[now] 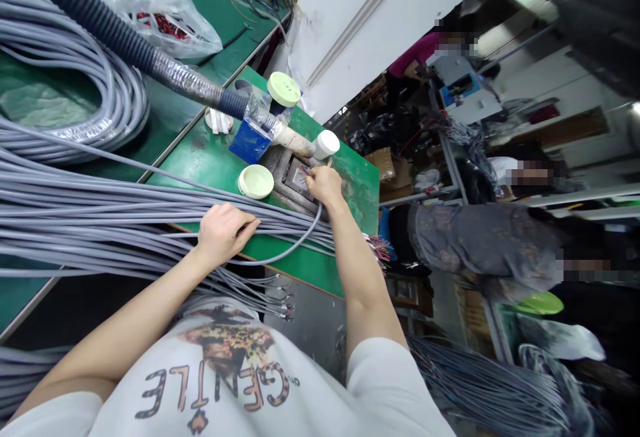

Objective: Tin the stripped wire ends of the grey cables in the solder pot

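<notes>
nearest to me on the head feed is the white shirt (310,390) i look down over, its two bare forearms reaching out across the green bench (363,190); my left hand (223,234) lies over the bundle of grey cables (165,204), fingers curled in with the thumb stretched beside them; whether it has hold of any strand i cannot tell. my right hand (327,186) is closed in a pinch on one grey cable (305,240) – the cable leaves the underside of that grip, bends down and sweeps back past the left wrist; thin coloured wires (303,172) stick out at the fingertips, on the other side of the grip, right over the dark box (285,190) and its pale inset; contact between wires and inset is too small for me to make out.

just beyond the left hand stands an open pale-green tub (256,182); past it come a blue box (251,142), a white jar (327,144) and a pale-green lid (284,89), with a ribbed hose (200,84) ending above the dark box; farther off lies a clear bag (160,14) of red pieces – and over to the right, a co-worker in a patterned top (480,244).
</notes>
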A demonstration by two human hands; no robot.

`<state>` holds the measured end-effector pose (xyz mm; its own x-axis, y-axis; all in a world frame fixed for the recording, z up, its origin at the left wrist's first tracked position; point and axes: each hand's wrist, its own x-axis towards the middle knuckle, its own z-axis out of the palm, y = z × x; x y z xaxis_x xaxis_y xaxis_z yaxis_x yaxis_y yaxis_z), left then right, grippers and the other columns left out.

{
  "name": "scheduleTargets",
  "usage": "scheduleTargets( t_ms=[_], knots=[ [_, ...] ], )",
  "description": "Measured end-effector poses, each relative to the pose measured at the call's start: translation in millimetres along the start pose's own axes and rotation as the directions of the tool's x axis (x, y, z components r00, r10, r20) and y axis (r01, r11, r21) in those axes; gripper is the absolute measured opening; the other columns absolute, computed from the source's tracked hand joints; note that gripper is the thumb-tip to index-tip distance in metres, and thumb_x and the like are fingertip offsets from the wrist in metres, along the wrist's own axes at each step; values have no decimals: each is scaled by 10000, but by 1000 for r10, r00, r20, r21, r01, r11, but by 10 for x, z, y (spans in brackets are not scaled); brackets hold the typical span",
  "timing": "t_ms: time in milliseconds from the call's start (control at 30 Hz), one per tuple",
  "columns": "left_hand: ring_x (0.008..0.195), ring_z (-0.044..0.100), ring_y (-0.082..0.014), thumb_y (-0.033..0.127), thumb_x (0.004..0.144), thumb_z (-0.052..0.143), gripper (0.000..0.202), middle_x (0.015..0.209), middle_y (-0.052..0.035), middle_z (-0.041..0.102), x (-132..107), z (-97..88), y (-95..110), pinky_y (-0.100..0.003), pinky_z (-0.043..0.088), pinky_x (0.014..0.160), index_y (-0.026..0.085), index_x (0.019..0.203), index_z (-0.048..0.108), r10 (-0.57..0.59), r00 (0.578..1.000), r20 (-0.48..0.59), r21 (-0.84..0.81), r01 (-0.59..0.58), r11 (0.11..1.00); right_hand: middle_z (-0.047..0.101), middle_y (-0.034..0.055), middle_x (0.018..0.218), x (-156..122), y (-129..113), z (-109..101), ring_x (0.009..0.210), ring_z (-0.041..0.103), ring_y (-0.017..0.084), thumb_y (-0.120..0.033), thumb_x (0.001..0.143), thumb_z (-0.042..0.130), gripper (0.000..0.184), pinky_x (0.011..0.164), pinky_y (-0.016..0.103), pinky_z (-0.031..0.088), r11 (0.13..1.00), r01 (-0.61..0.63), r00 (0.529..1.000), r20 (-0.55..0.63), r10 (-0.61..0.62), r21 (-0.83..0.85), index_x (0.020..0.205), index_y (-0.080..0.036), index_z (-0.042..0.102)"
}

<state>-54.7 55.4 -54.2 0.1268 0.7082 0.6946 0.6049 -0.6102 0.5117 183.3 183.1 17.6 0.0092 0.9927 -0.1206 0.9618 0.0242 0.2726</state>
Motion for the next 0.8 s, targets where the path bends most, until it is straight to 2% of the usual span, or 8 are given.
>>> scheduleTargets(
  t_ms=[400,500,600,700,800],
  knots=[
    [645,557,-157,265,844,621,106,669,-18,678,-9,17,-18,-297,379,644,191,772,645,20,1000,-24,-6,-20,1000,717,161,968,25,4,45,925,644,275,-276,848,457,304,738,310,436,1000,-2,1000,-1,2,6,943,-152,718],
    [645,559,-158,258,844,621,104,665,-18,679,0,10,-11,-293,379,640,191,768,643,26,999,-30,-3,-26,1000,717,146,908,10,26,24,877,642,268,-274,826,482,263,706,305,423,998,-26,999,-35,28,55,868,-163,717],
    [644,562,-157,254,845,620,107,663,-19,679,7,2,-1,-292,381,641,189,765,644,34,999,-31,-1,-34,999,684,91,741,-62,93,-22,756,611,222,-275,784,526,213,641,280,384,974,-24,993,-109,50,224,693,-163,683],
    [643,564,-159,255,844,620,115,661,-23,681,7,3,-3,-295,379,635,185,756,645,38,999,-37,4,-38,999,522,2,519,-251,156,-83,560,489,140,-307,743,562,269,559,256,319,848,52,977,-203,67,528,514,-166,565],
    [629,558,-159,257,831,634,120,654,-22,685,7,6,-20,-302,368,620,187,735,649,23,999,-38,5,-23,1000,393,-46,443,-553,144,-133,477,366,93,-349,718,589,326,511,244,273,615,128,965,-241,104,778,462,-174,489]
  ],
)
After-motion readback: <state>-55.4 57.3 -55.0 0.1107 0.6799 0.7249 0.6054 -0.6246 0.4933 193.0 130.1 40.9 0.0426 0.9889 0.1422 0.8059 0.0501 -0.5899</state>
